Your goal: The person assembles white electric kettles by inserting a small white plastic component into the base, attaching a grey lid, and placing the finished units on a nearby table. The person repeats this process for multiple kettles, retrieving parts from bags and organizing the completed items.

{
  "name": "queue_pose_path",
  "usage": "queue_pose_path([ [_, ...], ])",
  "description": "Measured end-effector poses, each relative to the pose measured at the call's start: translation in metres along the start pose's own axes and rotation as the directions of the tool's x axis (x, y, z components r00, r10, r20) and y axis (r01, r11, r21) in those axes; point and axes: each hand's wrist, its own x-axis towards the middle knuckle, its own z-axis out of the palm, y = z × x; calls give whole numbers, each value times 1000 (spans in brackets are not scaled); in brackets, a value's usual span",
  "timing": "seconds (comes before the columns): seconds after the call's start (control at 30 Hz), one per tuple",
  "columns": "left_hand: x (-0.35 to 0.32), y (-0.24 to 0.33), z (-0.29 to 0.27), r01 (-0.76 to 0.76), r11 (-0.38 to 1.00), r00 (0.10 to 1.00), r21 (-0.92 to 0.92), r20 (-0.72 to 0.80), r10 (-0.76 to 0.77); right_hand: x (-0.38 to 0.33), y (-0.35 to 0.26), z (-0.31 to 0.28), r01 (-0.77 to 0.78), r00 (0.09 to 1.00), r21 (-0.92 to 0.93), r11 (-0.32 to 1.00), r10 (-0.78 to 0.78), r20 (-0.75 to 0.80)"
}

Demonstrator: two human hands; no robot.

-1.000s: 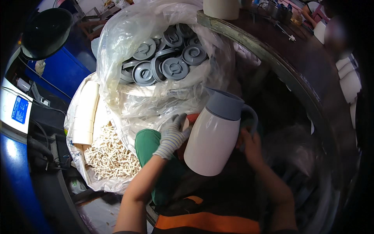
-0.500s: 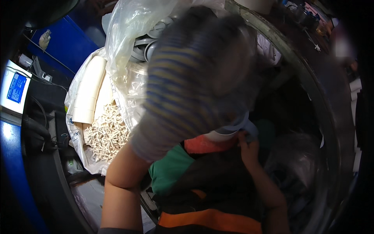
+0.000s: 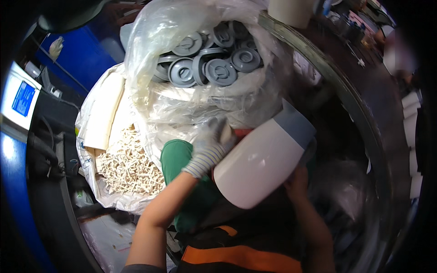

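Note:
A white jug (image 3: 255, 168) with a grey collar and pointed spout (image 3: 291, 123) lies tilted over my lap, its spout toward the far right. My right hand (image 3: 297, 182) is closed at its handle side, with the fingers partly hidden behind the jug. Close to the jug's left side is my left hand (image 3: 211, 143), in a striped grey knit glove with curled, slightly blurred fingers. A pale patch shows at those fingers; whether it is a held piece cannot be made out. Part of a red thing (image 3: 242, 133) shows behind the jug.
Grey round lids (image 3: 221, 72) fill a clear plastic bag (image 3: 195, 102) ahead. To its left, a white sack (image 3: 88, 170) holds many small cream pegs (image 3: 129, 164) and a curved cream sheet (image 3: 104, 116). A curved rim (image 3: 327, 57) runs along the right; a blue-screened device (image 3: 20, 100) stands far left.
My left hand has come down and back from in front of the bag of lids to beside the jug. The jug, largely hidden before, now lies tilted in full view.

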Motion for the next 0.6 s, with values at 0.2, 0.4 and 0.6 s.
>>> queue_pose_path([
  [0.2,-16,5,-7,360,728,933,-584,211,-292,-1,-46,-6,24,963,-329,944,66,260],
  [0.4,-31,56,-128,161,864,814,-478,559,158,-10,-99,82,243,737,-590,770,249,628],
  [0.6,-65,4,-137,337,794,920,-507,359,-161,73,-76,138,268,684,-350,898,78,725],
])
